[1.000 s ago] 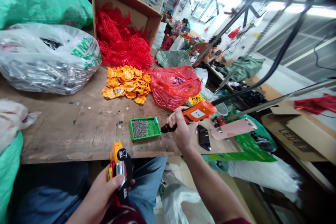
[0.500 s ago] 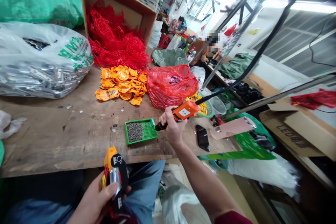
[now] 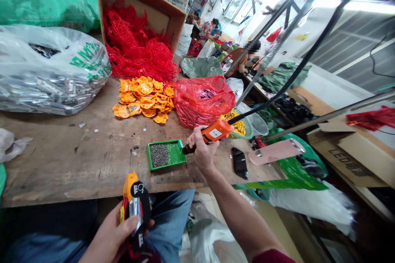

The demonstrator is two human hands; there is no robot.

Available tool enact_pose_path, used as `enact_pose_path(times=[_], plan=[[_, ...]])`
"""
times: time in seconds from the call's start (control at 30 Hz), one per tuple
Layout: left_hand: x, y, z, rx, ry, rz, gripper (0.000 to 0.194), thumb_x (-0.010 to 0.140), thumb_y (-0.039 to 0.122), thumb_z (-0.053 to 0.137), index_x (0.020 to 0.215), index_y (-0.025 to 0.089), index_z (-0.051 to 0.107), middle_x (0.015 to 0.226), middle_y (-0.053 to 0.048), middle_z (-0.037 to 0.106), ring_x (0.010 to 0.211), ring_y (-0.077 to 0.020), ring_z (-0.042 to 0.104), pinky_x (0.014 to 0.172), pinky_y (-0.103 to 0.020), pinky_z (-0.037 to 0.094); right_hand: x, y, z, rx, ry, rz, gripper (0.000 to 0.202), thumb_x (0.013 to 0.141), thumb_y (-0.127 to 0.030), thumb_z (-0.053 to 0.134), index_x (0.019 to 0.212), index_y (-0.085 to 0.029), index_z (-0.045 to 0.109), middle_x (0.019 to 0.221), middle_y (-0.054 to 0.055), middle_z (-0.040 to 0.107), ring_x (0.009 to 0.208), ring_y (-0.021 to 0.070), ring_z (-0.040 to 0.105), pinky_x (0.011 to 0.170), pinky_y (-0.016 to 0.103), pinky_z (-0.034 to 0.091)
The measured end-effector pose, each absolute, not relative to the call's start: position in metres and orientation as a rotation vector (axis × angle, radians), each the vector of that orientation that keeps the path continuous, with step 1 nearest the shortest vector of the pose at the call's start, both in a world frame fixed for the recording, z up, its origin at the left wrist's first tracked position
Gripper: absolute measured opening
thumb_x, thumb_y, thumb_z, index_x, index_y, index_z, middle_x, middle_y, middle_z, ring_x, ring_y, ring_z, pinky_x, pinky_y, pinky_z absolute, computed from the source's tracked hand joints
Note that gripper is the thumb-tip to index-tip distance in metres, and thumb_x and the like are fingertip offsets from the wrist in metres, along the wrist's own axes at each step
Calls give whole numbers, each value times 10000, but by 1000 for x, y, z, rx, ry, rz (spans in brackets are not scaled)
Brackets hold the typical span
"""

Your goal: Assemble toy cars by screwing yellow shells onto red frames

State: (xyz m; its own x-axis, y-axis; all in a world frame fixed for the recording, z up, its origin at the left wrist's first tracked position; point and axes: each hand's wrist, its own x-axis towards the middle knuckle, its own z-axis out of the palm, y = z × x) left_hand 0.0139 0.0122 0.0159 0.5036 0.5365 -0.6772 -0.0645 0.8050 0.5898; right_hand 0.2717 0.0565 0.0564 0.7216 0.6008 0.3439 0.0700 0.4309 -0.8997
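Note:
My right hand (image 3: 203, 148) is wrapped round an orange and black electric screwdriver (image 3: 213, 132), its black cable running up to the right. The tool's dark nose is at the right end of a small green tray (image 3: 167, 167), with small metal screws (image 3: 158, 155) heaped in its left half; the bit tip cannot be made out. In my left hand (image 3: 119, 230), closed over the lap below the table edge, is a plastic toy assembly (image 3: 135, 203) of orange, black, red and silver parts. The thumb presses its silver part. Part of the assembly is hidden by the fingers.
Orange plastic pieces (image 3: 145, 98) lie piled behind the tray, beside a red plastic bag (image 3: 202, 104). A cardboard box (image 3: 177, 20) spills red plastic parts. Silver parts fill a clear bag (image 3: 52, 78) at left. A phone (image 3: 240, 163) and a pink bottle (image 3: 274, 152) lie at right.
The camera view has shifted very slightly, moving the background a little to the right. Both hands keep the same hold, with the screwdriver still at the tray.

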Motion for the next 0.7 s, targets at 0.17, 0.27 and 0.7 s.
enact_pose_path(times=[0.17,0.27,0.7], plan=[[15,11,16,533,996,400,562,530,538,854,920,168,694,938,-126,771,805,-303,728,660,-333,565,273,56,54,-1077,-722,382,233,776,-311,734,835,-198,539,461,-117,449,349,62,414,413,226,402],[14,11,11,548,985,405,562,535,540,850,922,166,692,912,-128,772,799,-305,725,648,-333,562,274,56,53,-1076,-717,386,223,782,-306,730,830,-197,541,462,-115,446,352,61,414,417,225,401],[13,11,8,548,969,382,540,578,511,834,963,165,681,956,-128,764,833,-304,720,665,-331,565,273,56,51,-1063,-717,383,182,809,-278,711,826,-191,552,460,-111,447,352,61,414,416,223,393]])
